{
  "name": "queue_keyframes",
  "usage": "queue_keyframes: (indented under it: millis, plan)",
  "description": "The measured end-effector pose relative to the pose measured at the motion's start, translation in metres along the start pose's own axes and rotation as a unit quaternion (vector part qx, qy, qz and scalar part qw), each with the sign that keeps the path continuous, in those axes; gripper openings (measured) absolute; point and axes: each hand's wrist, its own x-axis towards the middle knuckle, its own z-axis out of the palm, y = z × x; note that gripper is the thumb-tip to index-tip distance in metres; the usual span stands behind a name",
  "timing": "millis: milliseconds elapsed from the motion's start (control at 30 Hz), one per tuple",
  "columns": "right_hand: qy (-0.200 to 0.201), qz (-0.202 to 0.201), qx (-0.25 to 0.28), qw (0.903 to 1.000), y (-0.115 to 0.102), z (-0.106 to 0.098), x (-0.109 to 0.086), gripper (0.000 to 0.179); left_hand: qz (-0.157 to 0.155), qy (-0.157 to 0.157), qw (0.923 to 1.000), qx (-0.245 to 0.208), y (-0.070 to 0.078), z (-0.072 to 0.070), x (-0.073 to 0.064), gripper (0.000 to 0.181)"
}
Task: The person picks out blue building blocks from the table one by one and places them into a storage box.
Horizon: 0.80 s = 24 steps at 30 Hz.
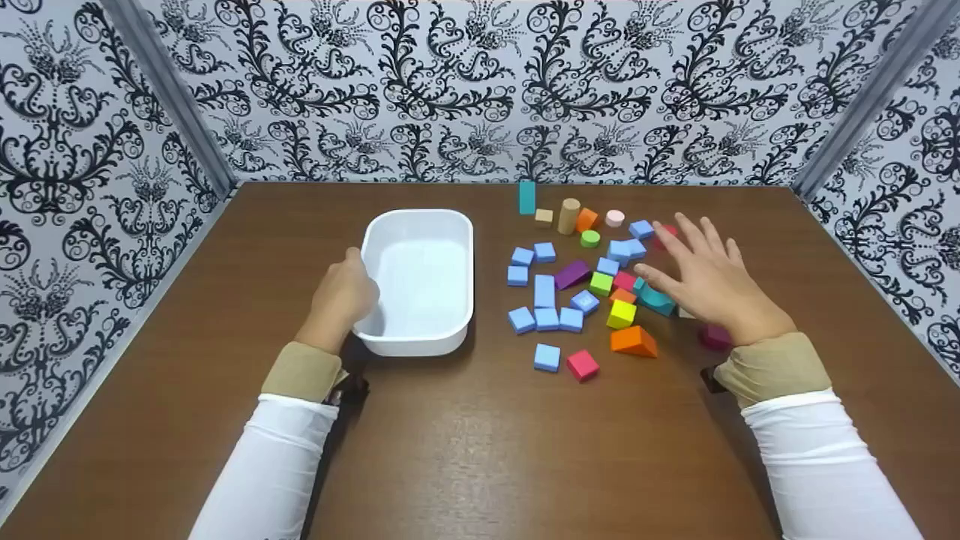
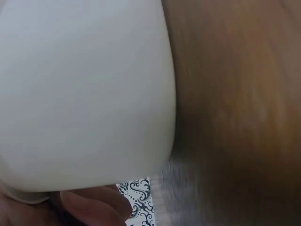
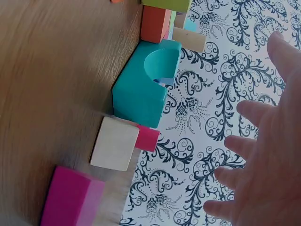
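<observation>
White sleeves nearest me, my left hand grips the white tub, its long axis toward the far edge of the surface; the teal block lies just left-edge-ward of my right hand, spread, holding nothing; right wrist view bares a pale block mostly hidden from the head

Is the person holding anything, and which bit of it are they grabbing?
Yes: the left hand grips the white tub by the rim on its left side. The right hand hovers by the blocks, holding nothing.

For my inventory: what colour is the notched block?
The notched block is teal, clearest in the right wrist view.
</observation>
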Motion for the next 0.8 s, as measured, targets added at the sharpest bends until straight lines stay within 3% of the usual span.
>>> queue_keyframes:
  millis: [267, 533, 800]
  plan:
    - [0.01, -0.03, -0.001, 0.9995, -0.021, -0.005, 0.0, 0.088, 0.001, 0.008, 1.0, 0.001, 0.001, 0.002, -0.001, 0.064]
    - [0.045, -0.109, 0.026, 0.9927, -0.066, -0.002, 0.008, 0.081, -0.004, 0.011, 0.9999, -0.009, 0.002, 0.002, 0.0, 0.064]
    - [0.003, -0.189, 0.022, 0.9817, -0.121, 0.023, 0.016, 0.067, -0.007, 0.009, 0.9999, -0.004, 0.002, 0.003, 0.0, 0.064]
